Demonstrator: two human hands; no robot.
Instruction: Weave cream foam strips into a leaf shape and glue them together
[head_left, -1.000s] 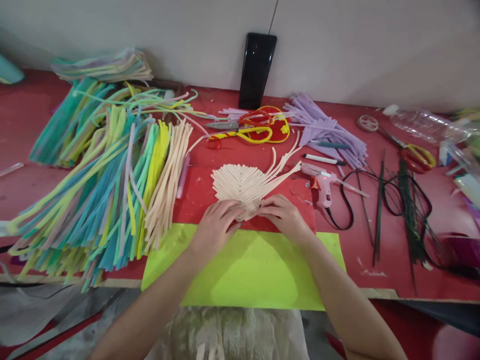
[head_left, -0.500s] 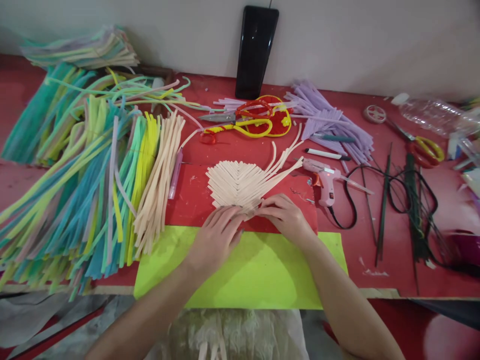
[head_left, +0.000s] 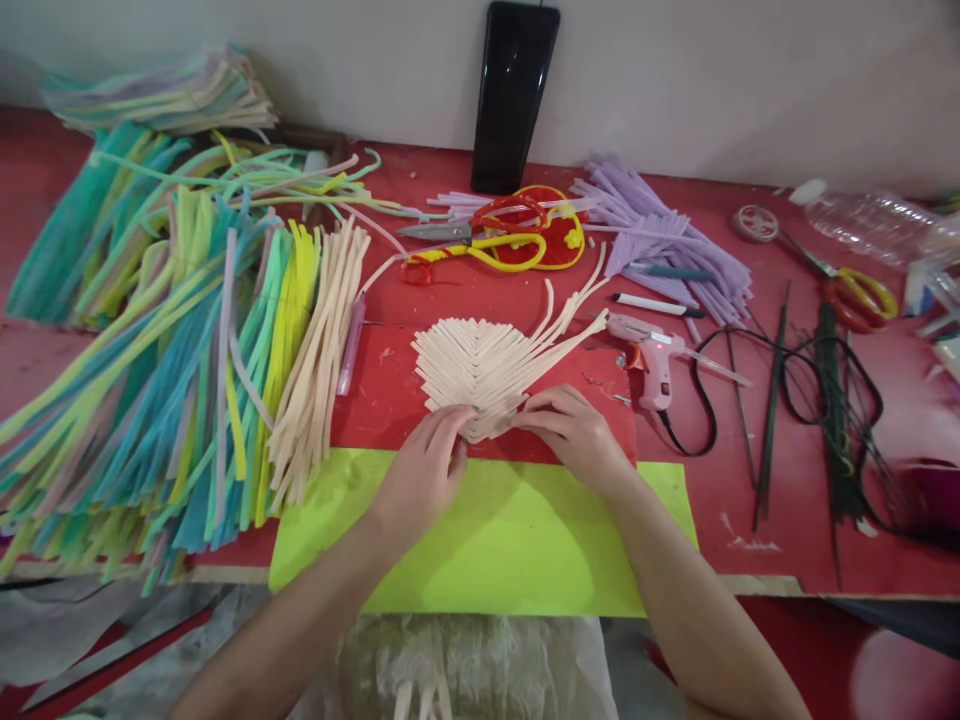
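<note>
On the far left lies a broad heap of long fuzzy strips in green, blue, yellow and lilac (head_left: 180, 370), with a bundle of cream fuzzy strips (head_left: 319, 365) along its right side and a slim purple tube (head_left: 351, 345) just beside that. The left hand (head_left: 420, 475) has its fingers bent in narrowly on the lower left edge of a cream leaf-shaped piece of strips set in a herringbone (head_left: 476, 360), which lies mid-table on a flat red sheet (head_left: 382, 400); its loose ends splay towards the upper right. The right hand (head_left: 574, 435) pinches the lower right edge, thumb and fingertips together. The work seems to be at the pointed near end, both hands steadying the strips there; any change of grip would call for keeping them lined up, since they could spread. Farther right are a white-bodied pen with a black cap (head_left: 656, 304), a pink glue gun (head_left: 658, 370) with its cord, thin dark green stems (head_left: 829, 420) and a clear plastic bottle (head_left: 862, 225). A bright yellow-green sheet (head_left: 487, 540) covers the near edge of the red table (head_left: 727, 560), and a black phone (head_left: 514, 100) leans against a pale grey wall (head_left: 675, 90) behind.
</note>
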